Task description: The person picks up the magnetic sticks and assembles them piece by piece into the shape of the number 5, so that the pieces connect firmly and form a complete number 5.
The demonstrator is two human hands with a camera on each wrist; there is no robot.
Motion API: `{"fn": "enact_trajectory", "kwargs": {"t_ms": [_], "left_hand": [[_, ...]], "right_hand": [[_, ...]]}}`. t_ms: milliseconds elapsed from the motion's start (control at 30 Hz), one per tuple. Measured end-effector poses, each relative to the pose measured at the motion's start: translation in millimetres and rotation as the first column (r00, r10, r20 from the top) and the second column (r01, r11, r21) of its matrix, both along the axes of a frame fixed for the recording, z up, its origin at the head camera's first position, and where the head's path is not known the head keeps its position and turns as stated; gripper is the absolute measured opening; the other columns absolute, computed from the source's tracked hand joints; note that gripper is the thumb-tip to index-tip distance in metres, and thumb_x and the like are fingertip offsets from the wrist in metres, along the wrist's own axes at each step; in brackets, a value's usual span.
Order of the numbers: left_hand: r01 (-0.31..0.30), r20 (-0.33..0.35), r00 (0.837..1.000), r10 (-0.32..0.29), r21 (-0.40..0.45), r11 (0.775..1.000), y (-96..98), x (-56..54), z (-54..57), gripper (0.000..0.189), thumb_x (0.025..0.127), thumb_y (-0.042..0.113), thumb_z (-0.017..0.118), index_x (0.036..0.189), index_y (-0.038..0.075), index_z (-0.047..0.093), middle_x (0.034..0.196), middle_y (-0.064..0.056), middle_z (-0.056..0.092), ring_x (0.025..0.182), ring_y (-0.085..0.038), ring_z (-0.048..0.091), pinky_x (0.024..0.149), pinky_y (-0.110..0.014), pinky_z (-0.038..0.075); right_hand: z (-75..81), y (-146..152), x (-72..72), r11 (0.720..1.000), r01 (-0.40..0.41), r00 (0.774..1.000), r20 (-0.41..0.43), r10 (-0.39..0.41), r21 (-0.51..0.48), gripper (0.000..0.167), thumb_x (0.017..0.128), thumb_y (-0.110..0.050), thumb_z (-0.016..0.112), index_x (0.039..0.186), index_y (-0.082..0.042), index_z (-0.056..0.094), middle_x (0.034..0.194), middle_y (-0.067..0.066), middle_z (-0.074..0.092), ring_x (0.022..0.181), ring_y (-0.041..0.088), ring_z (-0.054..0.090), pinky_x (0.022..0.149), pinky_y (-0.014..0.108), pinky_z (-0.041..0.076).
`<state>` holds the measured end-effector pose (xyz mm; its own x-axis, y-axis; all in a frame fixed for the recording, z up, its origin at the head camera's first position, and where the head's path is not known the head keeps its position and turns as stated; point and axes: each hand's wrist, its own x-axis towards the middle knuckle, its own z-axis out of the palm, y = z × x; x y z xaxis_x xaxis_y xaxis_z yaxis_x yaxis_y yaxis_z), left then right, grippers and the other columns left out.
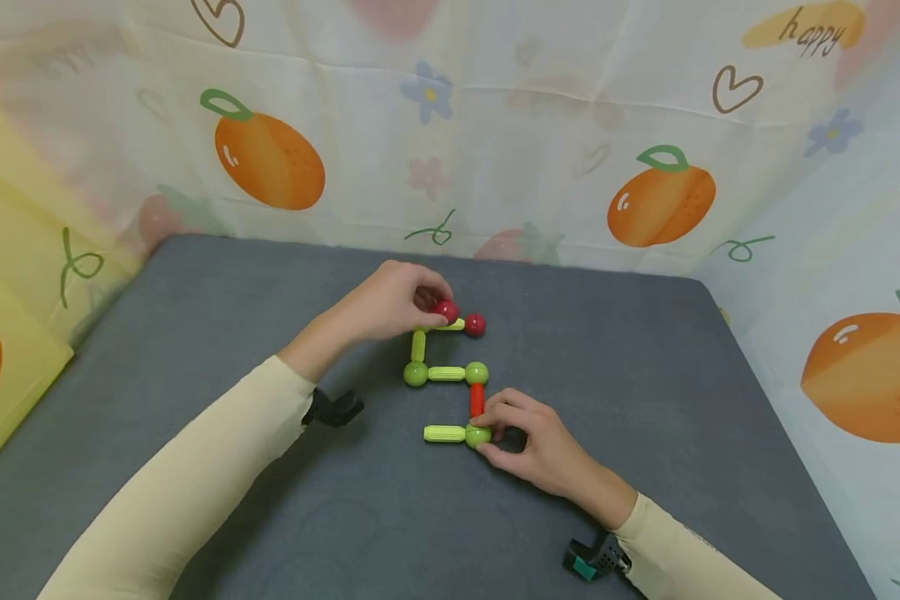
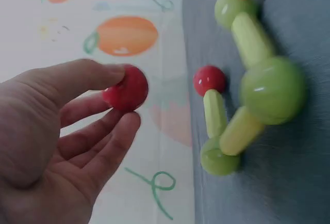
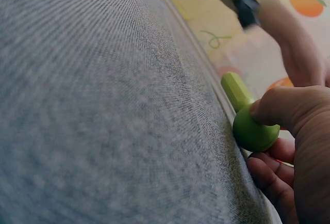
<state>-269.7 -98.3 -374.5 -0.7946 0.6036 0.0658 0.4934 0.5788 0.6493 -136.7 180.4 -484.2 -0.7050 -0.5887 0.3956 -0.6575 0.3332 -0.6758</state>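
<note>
My left hand pinches a red ball between thumb and fingertips, raised over the far end of a chain of balls and sticks. That chain lies on the grey table in an S-like shape. At its far end sits another red ball, joined by a yellow-green stick to a green ball. Further along come two green balls with a yellow-green stick between them, then a red stick. My right hand grips the green ball at the near corner, from which a yellow-green stick points left.
The grey table extends around the chain on all sides. A white curtain printed with oranges hangs behind and to the right. Yellow cloth borders the left side. Black wrist-worn devices sit at both sleeve cuffs.
</note>
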Motion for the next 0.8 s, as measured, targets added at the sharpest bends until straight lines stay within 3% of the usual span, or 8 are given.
{"fn": "enact_trajectory", "kwargs": {"t_ms": [167,333,500,800], "left_hand": [[0.015,-0.004,1.000,-0.015,0.027,1.000,-28.4,53.6,-10.7,0.021,0.092,0.013,0.090,0.110,0.014,0.080,0.098,0.008,0.073,0.085,-0.010,0.069,0.079,-0.035,0.061],[0.068,-0.003,0.998,-0.068,0.055,0.996,-39.1,84.7,-20.2,0.024,0.089,0.010,0.091,0.108,0.015,0.079,0.097,0.012,0.071,0.083,-0.005,0.069,0.079,-0.034,0.062],[0.129,0.007,0.992,-0.129,0.049,0.990,-38.9,95.1,-24.1,0.024,0.089,0.008,0.090,0.110,0.014,0.079,0.102,0.011,0.071,0.084,-0.002,0.069,0.079,-0.033,0.063],[0.132,0.037,0.991,-0.131,-0.029,0.991,-42.7,101.8,-33.4,0.020,0.089,0.006,0.088,0.102,0.016,0.077,0.095,0.012,0.068,0.080,-0.002,0.067,0.076,-0.027,0.060]], "right_hand": [[-0.1,-1,-0.4,1.000,0.000,1.000,0.007,0.000,-0.001,0.030,0.093,-0.005,0.087,0.116,-0.023,0.079,0.115,-0.007,0.066,0.090,0.011,0.065,0.078,0.030,0.060],[0.0,0,1.1,1.000,0.011,1.000,0.026,-0.011,0.004,0.029,0.093,-0.007,0.088,0.115,-0.024,0.079,0.115,-0.009,0.065,0.090,0.010,0.066,0.079,0.029,0.060],[1.1,3,3.7,1.000,0.012,1.000,0.008,-0.012,-0.009,0.031,0.092,-0.003,0.088,0.115,-0.022,0.079,0.114,-0.005,0.066,0.089,0.011,0.066,0.078,0.030,0.060],[0.4,-1,1.0,1.000,0.000,1.000,0.007,0.000,-0.006,0.032,0.092,-0.005,0.088,0.116,-0.023,0.079,0.116,-0.006,0.066,0.090,0.011,0.067,0.078,0.031,0.060]]}}
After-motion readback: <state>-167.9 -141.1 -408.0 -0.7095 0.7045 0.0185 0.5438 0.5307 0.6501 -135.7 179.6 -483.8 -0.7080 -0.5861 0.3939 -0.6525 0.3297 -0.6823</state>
